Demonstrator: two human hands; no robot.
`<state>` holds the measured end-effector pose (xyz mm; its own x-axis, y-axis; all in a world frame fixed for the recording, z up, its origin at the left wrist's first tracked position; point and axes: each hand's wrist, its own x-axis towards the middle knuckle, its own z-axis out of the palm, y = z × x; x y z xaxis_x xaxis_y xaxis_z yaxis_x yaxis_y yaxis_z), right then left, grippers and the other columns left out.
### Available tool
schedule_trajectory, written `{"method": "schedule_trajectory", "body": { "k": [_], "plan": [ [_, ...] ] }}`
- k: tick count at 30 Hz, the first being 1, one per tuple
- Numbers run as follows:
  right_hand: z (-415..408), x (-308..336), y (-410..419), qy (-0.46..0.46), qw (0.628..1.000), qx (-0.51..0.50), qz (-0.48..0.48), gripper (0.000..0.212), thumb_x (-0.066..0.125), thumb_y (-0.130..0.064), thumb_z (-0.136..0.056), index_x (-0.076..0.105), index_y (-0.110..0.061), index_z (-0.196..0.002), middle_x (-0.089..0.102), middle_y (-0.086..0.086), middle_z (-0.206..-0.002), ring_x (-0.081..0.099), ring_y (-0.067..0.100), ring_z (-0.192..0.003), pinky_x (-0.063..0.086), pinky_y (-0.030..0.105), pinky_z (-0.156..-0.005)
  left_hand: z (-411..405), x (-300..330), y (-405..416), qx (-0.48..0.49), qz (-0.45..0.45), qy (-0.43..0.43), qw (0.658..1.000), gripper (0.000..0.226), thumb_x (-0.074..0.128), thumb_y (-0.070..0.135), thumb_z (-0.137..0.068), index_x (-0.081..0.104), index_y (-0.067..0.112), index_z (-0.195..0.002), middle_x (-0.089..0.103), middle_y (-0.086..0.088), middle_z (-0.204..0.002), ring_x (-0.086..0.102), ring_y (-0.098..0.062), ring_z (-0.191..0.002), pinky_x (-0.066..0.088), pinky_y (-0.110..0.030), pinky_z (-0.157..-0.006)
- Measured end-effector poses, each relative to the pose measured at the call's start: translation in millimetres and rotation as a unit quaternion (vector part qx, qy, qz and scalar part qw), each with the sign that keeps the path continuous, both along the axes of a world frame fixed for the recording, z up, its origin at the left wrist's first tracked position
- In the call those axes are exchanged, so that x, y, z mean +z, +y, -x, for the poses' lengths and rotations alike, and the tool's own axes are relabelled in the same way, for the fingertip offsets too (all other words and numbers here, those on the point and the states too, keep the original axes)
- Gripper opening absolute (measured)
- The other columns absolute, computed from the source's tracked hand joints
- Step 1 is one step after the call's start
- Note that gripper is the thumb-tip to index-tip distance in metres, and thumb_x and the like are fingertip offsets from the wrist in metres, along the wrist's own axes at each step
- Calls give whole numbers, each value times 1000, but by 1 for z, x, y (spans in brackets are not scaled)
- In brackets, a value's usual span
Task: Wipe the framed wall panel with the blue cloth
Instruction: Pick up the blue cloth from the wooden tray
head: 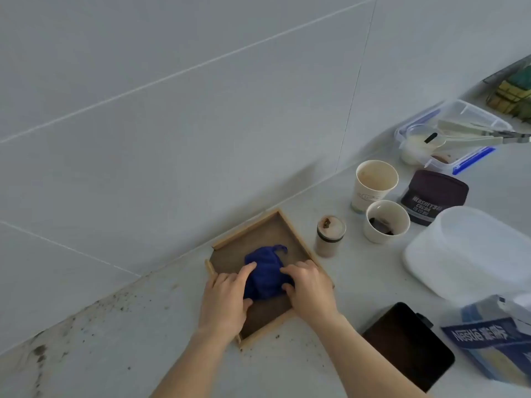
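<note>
Framed panel (258, 242) flat on counter | both hands press blue cloth (264, 275) | jar (330, 237), cups beside

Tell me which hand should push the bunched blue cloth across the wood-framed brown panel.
Probably right hand: it covers the bunched blue cloth, while left hand sits at the wood-framed brown panel edge, bracing.
</note>
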<state>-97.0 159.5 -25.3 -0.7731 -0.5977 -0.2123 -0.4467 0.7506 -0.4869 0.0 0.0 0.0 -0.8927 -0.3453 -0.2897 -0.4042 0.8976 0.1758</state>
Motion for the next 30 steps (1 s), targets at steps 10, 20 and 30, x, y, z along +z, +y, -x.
{"method": "schedule_trajectory", "body": {
  "k": [10, 20, 30],
  "plan": [
    [4, 12, 1, 0, 998, -27, 55, 20, 61, -22, -102, 71, -25, -118, 70, -5, -114, 62, 16, -109, 49, 28, -86, -3, 10, -10, 25, -1, 39, 999, 41, 62, 36, -98, 50, 35, -138, 69, 14, -125, 56, -13, -120, 40, -30, -106],
    [12, 89, -25, 56, 992, -23, 113, 19, 59, -29, -104, 75, -24, -113, 66, -4, -109, 62, 19, -101, 54, 35, -82, -16, 99, -50, 40, 22, 157, 987, 9, 64, 33, -96, 67, 34, -105, 71, 15, -95, 60, -15, -99, 40, -29, -92],
    [-35, 206, -71, 123, 980, 28, 151, 18, 59, -32, -103, 75, -30, -110, 66, -8, -113, 60, 16, -107, 51, 35, -78, -82, 201, -100, 67, 59, 283, 955, 9, 69, 23, -91, 73, 30, -93, 73, 13, -84, 60, -20, -89, 43, -32, -86]
  ]
}}
